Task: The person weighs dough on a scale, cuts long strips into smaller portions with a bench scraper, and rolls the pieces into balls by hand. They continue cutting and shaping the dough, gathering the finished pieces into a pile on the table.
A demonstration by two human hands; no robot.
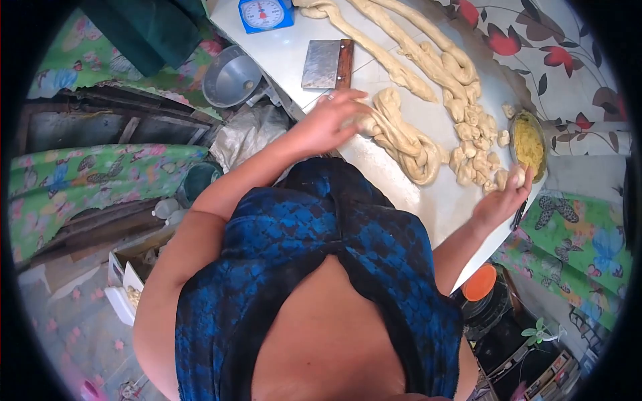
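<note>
My left hand (334, 121) is at the near end of a twisted, folded rope of pale dough (408, 144), its fingers around that end. In my right hand (503, 200) a small piece of dough (519, 176) sits between thumb and fingers, by the near edge of an oval dish of yellow filling (529, 144). Left of that dish lies a heap of small cut dough pieces (476, 144). Longer dough strips (428, 60) stretch back across the table. A dough scraper (327, 64) with a wooden handle lies flat just beyond my left hand.
A blue dial scale (265, 15) stands at the table's far left. A metal bowl (232, 75) is off the left edge. Near the right edge lies a dark-handled tool (519, 214), partly hidden by my hand. An orange lid (479, 282) shows below the table.
</note>
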